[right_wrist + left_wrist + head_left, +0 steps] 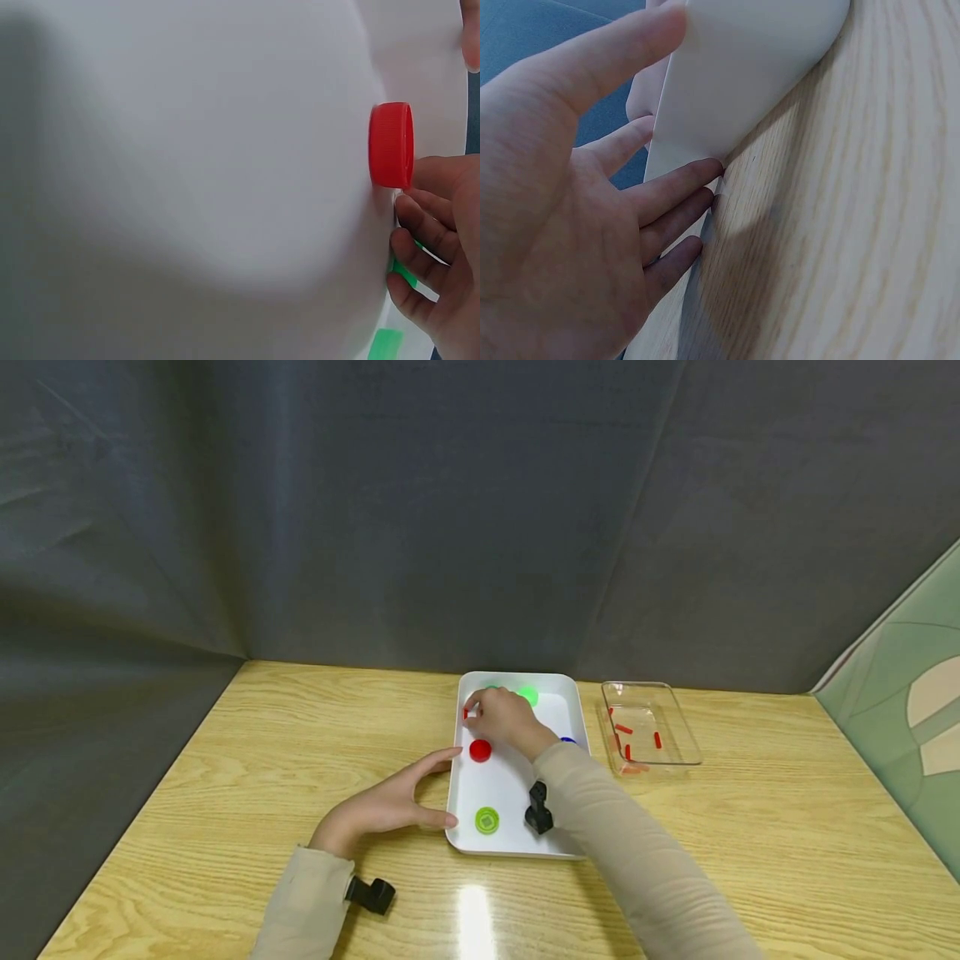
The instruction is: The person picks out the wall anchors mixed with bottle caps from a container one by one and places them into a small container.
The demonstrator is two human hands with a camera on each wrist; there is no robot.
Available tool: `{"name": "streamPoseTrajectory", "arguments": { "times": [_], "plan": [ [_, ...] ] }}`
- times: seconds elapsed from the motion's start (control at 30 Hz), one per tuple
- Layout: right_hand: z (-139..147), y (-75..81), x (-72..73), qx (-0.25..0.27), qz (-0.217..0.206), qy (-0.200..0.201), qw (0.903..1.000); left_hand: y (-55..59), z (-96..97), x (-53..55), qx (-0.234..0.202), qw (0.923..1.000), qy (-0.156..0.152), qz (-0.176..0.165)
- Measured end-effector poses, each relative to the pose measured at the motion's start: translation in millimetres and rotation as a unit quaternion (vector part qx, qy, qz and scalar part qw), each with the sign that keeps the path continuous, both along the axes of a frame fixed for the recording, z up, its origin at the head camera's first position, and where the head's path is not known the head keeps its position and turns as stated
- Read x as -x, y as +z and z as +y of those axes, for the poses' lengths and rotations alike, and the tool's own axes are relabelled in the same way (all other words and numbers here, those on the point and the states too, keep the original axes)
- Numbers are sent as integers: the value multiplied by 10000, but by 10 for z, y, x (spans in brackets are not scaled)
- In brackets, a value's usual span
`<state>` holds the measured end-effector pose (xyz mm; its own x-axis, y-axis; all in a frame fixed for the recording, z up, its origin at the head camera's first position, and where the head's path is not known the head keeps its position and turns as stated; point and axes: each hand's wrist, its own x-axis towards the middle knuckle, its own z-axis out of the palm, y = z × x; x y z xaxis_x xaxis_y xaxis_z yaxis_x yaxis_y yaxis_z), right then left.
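A shallow white tray (510,781) lies in front of me. My left hand (386,802) is at its left side, thumb and forefinger spread, with fingertips right at the rim; in the left wrist view its other fingers reach straight toward the tray's base. My right hand (506,720) reaches over the tray and pinches a small red strip (466,714) near the left wall; the right wrist view hides that strip. Just below this hand sits a red bottle cap (480,750), standing out with a ribbed side in the right wrist view.
The tray also holds a yellow-green cap (487,820) at the front, a bright green cap (528,695) at the back and a blue piece (567,741) partly behind the right forearm. To the right stands a clear container (681,727) with several red strips (624,728). A dark curtain (420,527) hangs behind the wooden table.
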<state>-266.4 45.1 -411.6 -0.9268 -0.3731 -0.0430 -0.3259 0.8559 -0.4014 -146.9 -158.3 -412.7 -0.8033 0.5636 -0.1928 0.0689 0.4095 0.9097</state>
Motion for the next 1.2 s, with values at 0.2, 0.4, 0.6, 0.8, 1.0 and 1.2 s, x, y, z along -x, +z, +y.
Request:
{"name": "streamPoseTrajectory", "arguments": {
  "times": [0.2, 0.4, 0.6, 0.8, 1.0, 1.2],
  "plan": [
    [14, 28, 19, 3, -39, 73, 10000, -10, -6, 15, -36, 10000, -12, -18],
    [68, 106, 4, -181, -17, 170, 9997, -15, -9, 10, -28, 10000, 11, -28],
    [189, 240, -62, -254, 100, 249, 9993, -18, 5, 7, -29, 10000, -13, 23],
    [310, 373, -145, -135, 293, 557, 9979, -14, 9, 17, 3, 10000, -9, -15],
    [427, 470, -257, -62, 64, 596, 9982, -20, -1, 6, 8, 10000, 15, -41],
    [562, 543, -374, 138, 275, 617, 9976, -21, -7, 4, 59, 10000, 36, 27]
  ]
}}
